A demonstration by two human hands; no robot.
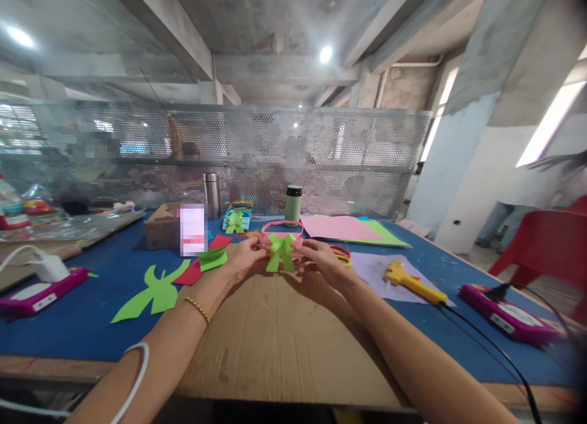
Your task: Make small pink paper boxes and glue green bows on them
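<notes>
Between my two hands is a small pink paper basket (270,241) with an arched handle and a green paper bow (281,252) on its front. My left hand (247,257) grips its left side, and my right hand (323,260) has the right side, fingers bent around the edge. Below them lies a brown cardboard sheet (284,338). Red-and-yellow-handled scissors (342,256) show partly behind my right hand. Left of my left hand are green paper pieces (213,259), red paper (189,273) and a green bow-shaped cutout (158,289).
A yellow glue gun (413,282) with a black cord rests on lilac paper (367,271) at right. Purple power strips (507,314) lie at both sides. Behind stand a green tumbler (293,205), a steel flask (211,194), a blue paper basket (237,217), a cardboard box (161,226) and pink sheets (342,228).
</notes>
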